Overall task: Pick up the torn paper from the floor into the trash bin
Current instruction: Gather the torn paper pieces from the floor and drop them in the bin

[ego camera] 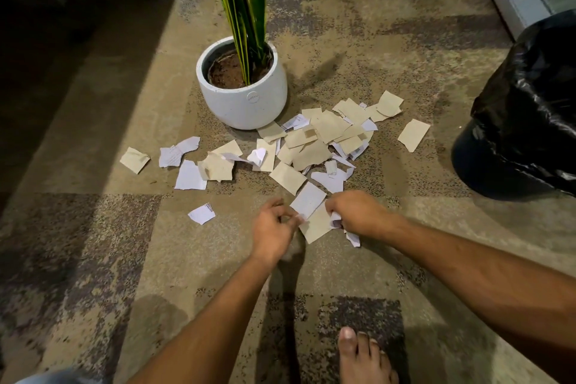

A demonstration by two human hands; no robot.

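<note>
The torn paper (pixel 311 146) lies scattered on the floor (pixel 93 227) between the plant pot (pixel 241 93) and the trash bin (pixel 523 115). The right hand (pixel 358 212) clutches crumpled scraps; the left hand (pixel 272 227) pinches a nearby piece. Loose scraps could slip out while being carried to the bin.
</note>
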